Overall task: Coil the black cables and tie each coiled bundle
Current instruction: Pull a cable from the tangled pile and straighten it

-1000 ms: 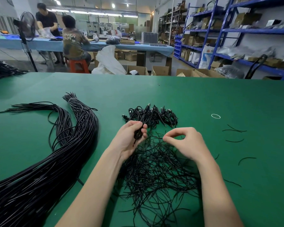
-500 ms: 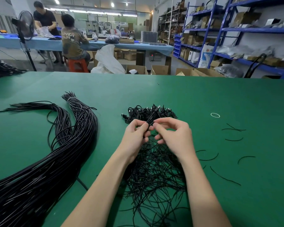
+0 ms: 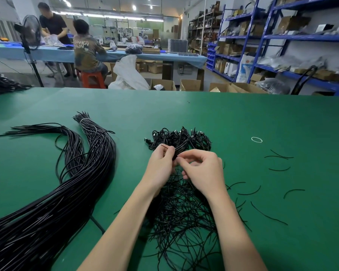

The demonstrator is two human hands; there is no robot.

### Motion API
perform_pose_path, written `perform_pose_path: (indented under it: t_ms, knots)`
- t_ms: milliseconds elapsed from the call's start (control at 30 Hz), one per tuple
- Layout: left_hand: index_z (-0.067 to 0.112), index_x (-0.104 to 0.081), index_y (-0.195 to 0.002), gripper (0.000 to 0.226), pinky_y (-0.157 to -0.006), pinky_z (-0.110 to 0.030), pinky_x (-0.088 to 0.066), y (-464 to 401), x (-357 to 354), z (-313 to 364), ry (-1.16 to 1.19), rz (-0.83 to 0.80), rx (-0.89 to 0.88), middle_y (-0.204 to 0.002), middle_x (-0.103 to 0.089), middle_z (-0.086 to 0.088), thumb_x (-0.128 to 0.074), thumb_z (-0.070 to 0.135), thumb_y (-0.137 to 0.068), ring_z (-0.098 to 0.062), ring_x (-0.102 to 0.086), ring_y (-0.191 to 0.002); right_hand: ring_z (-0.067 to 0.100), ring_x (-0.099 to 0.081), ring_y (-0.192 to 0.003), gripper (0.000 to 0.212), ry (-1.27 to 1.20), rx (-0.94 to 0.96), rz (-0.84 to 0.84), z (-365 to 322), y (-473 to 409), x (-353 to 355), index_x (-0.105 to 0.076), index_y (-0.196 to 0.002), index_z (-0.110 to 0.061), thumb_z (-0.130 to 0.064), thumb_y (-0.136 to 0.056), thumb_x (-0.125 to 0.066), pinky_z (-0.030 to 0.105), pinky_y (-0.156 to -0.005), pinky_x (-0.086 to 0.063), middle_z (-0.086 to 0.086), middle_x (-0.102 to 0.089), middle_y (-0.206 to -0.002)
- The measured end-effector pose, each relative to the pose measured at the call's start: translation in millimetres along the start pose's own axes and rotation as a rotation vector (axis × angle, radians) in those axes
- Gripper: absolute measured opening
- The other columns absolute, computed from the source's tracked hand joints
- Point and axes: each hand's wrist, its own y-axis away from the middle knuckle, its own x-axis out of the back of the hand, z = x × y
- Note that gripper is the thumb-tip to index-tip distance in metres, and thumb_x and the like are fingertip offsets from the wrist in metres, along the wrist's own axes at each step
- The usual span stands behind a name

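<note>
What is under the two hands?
Under the left hand and right hand lies a heap of thin black ties on the green table. What sits directly beneath the palms is hidden.

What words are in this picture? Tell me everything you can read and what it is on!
"UNKN" over "OWN": on the back of the seated person's brown printed shirt; the first letter may be hidden.
White sack with a red and blue logo by the blue metal shelves: too blurred to read.
Brown cardboard boxes: no readable print.

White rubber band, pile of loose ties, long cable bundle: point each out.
White rubber band [image 3: 256, 139], head view, on its ring.
Pile of loose ties [image 3: 182, 212], head view, pile's middle.
Long cable bundle [image 3: 53, 208], head view, mid-length.
</note>
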Motion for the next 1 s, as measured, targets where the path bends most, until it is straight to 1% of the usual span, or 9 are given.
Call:
perform_pose_path:
  t_ms: [133,200,300,400,500,700,767,900,1000]
  knots:
    - [0.015,-0.054,-0.088,0.02,-0.054,-0.018,-0.045,1,0,1,0.105,-0.022,0.02,-0.056,-0.053,0.012,-0.049,0.024,-0.105,-0.001,-0.047,-0.049,0.01,-0.069,-0.055,0.008,-0.16,-0.103,-0.01,0,0,-2,-0.076,-0.084,-0.022,-0.016,-0.087,-0.079,0.024,-0.054,-0.057,-0.002,-0.077,-0.071]
    - [0.013,-0.054,-0.088,0.02,-0.056,-0.018,-0.045,3,-1,2,0.159,-0.018,0.028,-0.062,-0.056,0.005,-0.05,0.023,-0.104,-0.002,-0.048,-0.05,0.011,-0.069,-0.057,0.006,-0.215,-0.139,-0.036,1,0,-2,-0.075,-0.088,-0.018,-0.014,-0.087,-0.079,0.025,-0.056,-0.058,0.001,-0.078,-0.074]
    - [0.008,-0.056,-0.092,0.018,-0.055,-0.016,-0.048,6,-2,5,0.273,-0.033,0.053,-0.083,-0.075,-0.001,-0.052,0.021,-0.104,-0.002,-0.058,-0.055,0.01,-0.067,-0.059,0.005,-0.337,-0.2,-0.068,0,0,-2,-0.075,-0.09,-0.007,-0.01,-0.087,-0.078,0.023,-0.057,-0.058,0.006,-0.078,-0.078]
    - [-0.007,-0.059,-0.103,0.028,-0.056,-0.02,-0.052,7,-1,8,0.408,-0.058,0.073,-0.083,-0.072,-0.01,-0.055,0.02,-0.102,-0.008,-0.059,-0.055,0.01,-0.067,-0.061,0.004,-0.47,-0.246,-0.085,-3,1,-3,-0.075,-0.091,-0.004,-0.007,-0.091,-0.074,0.022,-0.059,-0.058,0.011,-0.078,-0.082]
    - [-0.001,-0.067,-0.096,0.022,-0.06,-0.017,-0.053,7,1,9,0.492,-0.06,0.101,-0.071,-0.069,-0.001,-0.062,0.02,-0.098,-0.006,-0.058,-0.057,0.01,-0.067,-0.061,0.007,-0.527,-0.244,-0.058,-5,1,-5,-0.075,-0.091,-0.006,-0.004,-0.094,-0.07,0.022,-0.059,-0.059,0.009,-0.078,-0.082]
    - [0.008,-0.081,-0.074,0.013,-0.069,-0.017,-0.057,7,7,14,0.733,-0.091,0.259,-0.079,-0.076,-0.005,-0.074,0.011,-0.084,-0.01,-0.073,-0.077,0.006,-0.066,-0.063,0.005,-0.536,-0.301,-0.07,0,-1,2,-0.073,-0.098,-0.014,-0.012,-0.097,-0.069,0.023,-0.057,-0.057,-0.004,-0.074,-0.073]
    - [0.006,-0.081,-0.073,0.01,-0.066,-0.017,-0.058,9,6,15,0.788,-0.084,0.318,-0.081,-0.077,-0.007,-0.076,0.01,-0.081,-0.013,-0.074,-0.079,0.006,-0.066,-0.063,0.008,-0.647,-0.385,-0.132,2,-2,4,-0.072,-0.102,-0.01,-0.013,-0.095,-0.069,0.022,-0.057,-0.057,-0.005,-0.073,-0.074]
    - [0.004,-0.081,-0.076,0.012,-0.063,-0.018,-0.058,11,5,17,0.842,-0.096,0.356,-0.09,-0.077,-0.012,-0.081,0.012,-0.067,-0.015,-0.075,-0.079,0.01,-0.067,-0.069,0.027,-0.995,-0.521,-0.26,2,-1,11,-0.069,-0.106,-0.002,-0.008,-0.08,-0.073,0.019,-0.056,-0.058,0.007,-0.07,-0.087]
    - [0.005,-0.082,-0.08,0.015,-0.064,-0.018,-0.058,9,6,17,0.85,-0.122,0.343,-0.094,-0.077,-0.012,-0.081,0.014,-0.067,-0.015,-0.075,-0.081,0.015,-0.068,-0.073,0.03,-1.21,-0.598,-0.268,2,-1,15,-0.067,-0.106,-0.001,0.0,-0.077,-0.073,0.018,-0.056,-0.058,0.013,-0.068,-0.093]
